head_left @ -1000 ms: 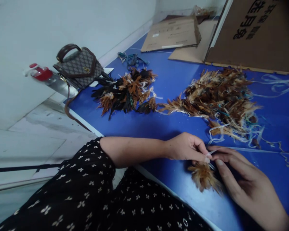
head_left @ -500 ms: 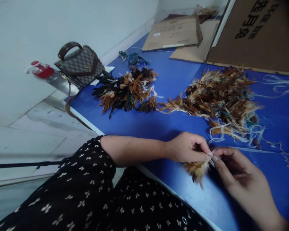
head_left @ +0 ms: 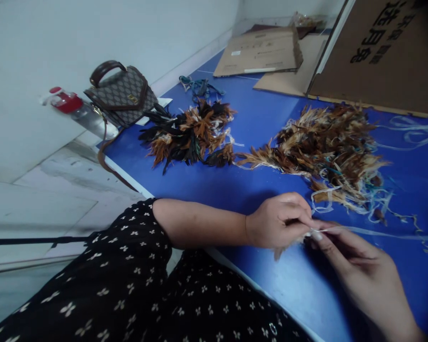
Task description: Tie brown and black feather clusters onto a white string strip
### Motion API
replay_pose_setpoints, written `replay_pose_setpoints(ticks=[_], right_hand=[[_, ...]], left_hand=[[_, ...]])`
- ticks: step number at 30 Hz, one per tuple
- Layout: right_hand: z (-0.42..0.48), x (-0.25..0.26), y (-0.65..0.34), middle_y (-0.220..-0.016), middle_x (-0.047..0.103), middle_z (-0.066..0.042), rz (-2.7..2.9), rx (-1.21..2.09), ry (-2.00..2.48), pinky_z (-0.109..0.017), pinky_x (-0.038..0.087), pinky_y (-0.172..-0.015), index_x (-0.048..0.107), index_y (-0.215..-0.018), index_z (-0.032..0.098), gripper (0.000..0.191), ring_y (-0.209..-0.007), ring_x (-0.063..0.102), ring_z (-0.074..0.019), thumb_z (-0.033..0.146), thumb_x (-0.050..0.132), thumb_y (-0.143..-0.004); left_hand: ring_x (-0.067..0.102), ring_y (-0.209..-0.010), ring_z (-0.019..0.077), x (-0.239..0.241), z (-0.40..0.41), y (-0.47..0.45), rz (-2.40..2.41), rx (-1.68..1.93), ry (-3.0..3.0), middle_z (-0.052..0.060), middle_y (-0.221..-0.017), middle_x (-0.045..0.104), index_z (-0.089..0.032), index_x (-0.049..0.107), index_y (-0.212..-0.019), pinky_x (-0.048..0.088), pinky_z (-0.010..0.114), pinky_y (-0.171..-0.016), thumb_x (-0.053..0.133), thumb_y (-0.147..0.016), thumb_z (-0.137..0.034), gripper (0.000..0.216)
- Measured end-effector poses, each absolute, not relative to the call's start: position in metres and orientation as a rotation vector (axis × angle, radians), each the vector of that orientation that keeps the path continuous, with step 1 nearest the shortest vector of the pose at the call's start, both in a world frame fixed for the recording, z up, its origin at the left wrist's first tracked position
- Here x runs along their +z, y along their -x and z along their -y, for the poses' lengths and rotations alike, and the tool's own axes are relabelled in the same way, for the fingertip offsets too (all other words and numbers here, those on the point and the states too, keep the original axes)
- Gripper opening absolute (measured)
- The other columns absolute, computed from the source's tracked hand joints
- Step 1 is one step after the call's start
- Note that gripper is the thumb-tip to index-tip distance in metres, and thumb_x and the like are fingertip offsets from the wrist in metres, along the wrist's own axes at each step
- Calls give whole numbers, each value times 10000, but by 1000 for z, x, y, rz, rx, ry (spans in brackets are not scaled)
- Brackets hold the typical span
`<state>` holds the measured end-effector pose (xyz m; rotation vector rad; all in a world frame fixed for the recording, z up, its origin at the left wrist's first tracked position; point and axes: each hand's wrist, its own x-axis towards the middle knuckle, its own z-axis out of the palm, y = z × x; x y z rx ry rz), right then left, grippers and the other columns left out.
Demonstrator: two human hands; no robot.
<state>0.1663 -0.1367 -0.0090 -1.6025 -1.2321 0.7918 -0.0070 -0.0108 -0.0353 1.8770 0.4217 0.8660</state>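
Above the near edge of the blue table, my left hand pinches a small tan feather bunch, mostly hidden below the fingers. My right hand meets it fingertip to fingertip, thumb and forefinger closed on a thin white ribbon at the bunch's bound end. From there the ribbon runs off to the right over the tabletop. Just beyond my hands lies a large heap of brown and tan feathers with loose white ties. Further left sits a pile of black and rust-coloured feathers.
A patterned handbag and a red-capped plastic bottle stand at the left edge by the wall. Teal cords lie behind the feathers. Flattened cardboard and a large carton occupy the back right.
The feather bunch has turned up under my left hand, so less of it shows. My fingertips have drawn closer together at the ribbon. The view has shifted slightly.
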Motion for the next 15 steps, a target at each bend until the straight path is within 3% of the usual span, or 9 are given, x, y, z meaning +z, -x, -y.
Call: replay_pose_setpoints(ticks=[3, 9, 15], right_hand=[[139, -10, -169, -1055, 857, -49, 1326, 677, 1604, -382, 722, -931, 860, -962, 279, 277, -991, 835, -240, 555, 841, -943], [141, -11, -169, -1045, 825, -28, 1485, 384, 1559, -374, 662, -889, 827, -1030, 298, 83, -926, 787, -215, 372, 812, -995], [142, -22, -175, -1028, 808, -59, 1641, 40, 1728, -396, 612, -866, 752, -1026, 267, 126, -919, 772, -237, 380, 702, -1053]], left_hand=[[759, -953, 157, -36, 10, 8, -400, 883, -1859, 106, -1045, 813, -185, 863, -903, 642, 305, -911, 833, -944, -243, 77], [775, -962, 169, -35, 11, 11, -403, 943, -1771, 105, -1032, 813, -175, 833, -883, 644, 316, -932, 854, -909, -236, 70], [783, -964, 169, -33, 6, 13, -365, 916, -1692, 97, -1017, 825, -180, 744, -784, 637, 332, -943, 869, -877, -203, 158]])
